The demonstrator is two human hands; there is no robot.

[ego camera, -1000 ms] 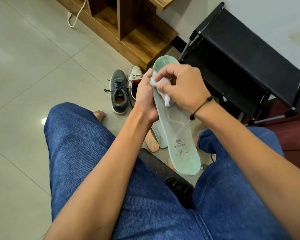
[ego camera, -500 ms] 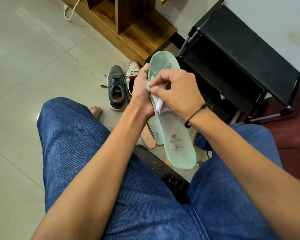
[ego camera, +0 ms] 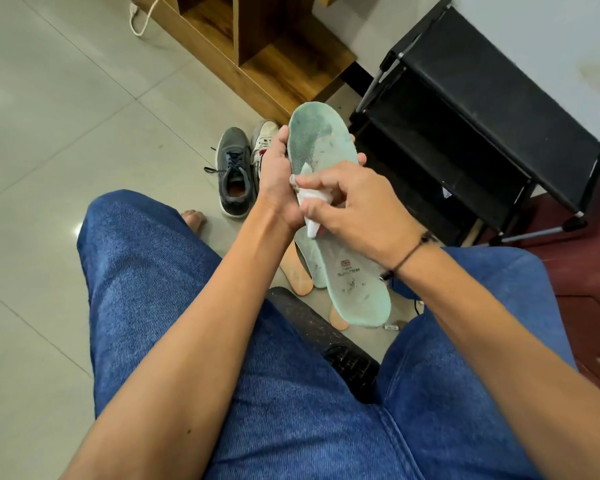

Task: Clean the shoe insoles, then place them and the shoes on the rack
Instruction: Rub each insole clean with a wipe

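I hold a pale green insole (ego camera: 326, 147) upright above my knees; its toe end is stained dark. My left hand (ego camera: 274, 178) grips its left edge from behind, fingertips showing past the right edge. My right hand (ego camera: 354, 202) pinches a white wipe (ego camera: 312, 199) and presses it on the insole's middle. A grey shoe (ego camera: 234, 171) and a white shoe (ego camera: 265, 136) stand side by side on the floor beyond my left hand. Other insoles (ego camera: 297, 271) lie on the floor between my legs, partly hidden. The black shoe rack (ego camera: 492, 109) stands at the right.
A wooden cabinet (ego camera: 274, 57) with open compartments stands against the wall behind the shoes, a white cable (ego camera: 142, 19) beside it. My bare foot (ego camera: 194, 218) rests on the tiled floor. A black stool edge (ego camera: 326, 344) shows between my jeans-clad thighs. A dark red drawer unit (ego camera: 589, 289) sits at the right.
My right hand has slid the wipe down from the insole's toe end to its middle, uncovering the stained toe area. The left hand keeps its grip.
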